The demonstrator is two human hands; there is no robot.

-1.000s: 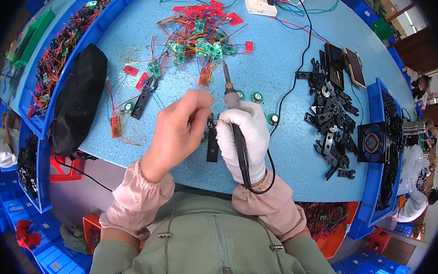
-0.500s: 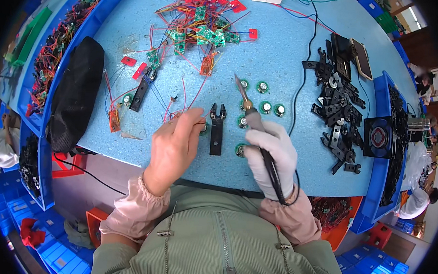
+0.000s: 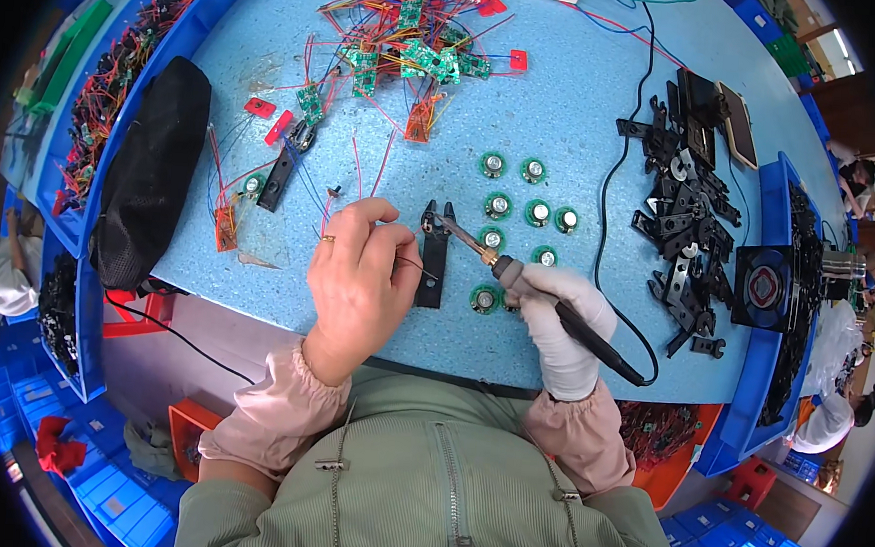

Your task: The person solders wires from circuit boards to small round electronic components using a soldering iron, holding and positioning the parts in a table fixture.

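My right hand (image 3: 567, 317), in a white glove, grips a soldering iron (image 3: 593, 345). The iron points up and left, its tip at the forked end of a flat black plastic piece (image 3: 430, 285) lying on the table; contact is unclear. My left hand (image 3: 363, 269), bare with a ring, is closed in a pinch at the left side of that piece. A thin dark strand pokes out from its fingers, but what they hold is mostly hidden. Thin red wires (image 3: 356, 163) rise just beyond the left hand. Several small round green-rimmed parts (image 3: 537, 212) stand right of the black piece.
Green circuit boards with red tabs and wires (image 3: 432, 63) lie heaped at the back. A pile of black plastic pieces (image 3: 683, 223) and a small fan (image 3: 760, 286) are at right. A black cloth bundle (image 3: 153, 176) lies at left beside a blue wire-filled bin (image 3: 186, 43). The iron's cord (image 3: 619, 174) crosses the table.
The soldering iron has swung down and left, from above the round parts to the black piece's forked end. My left hand has shifted slightly right, closer to that piece.
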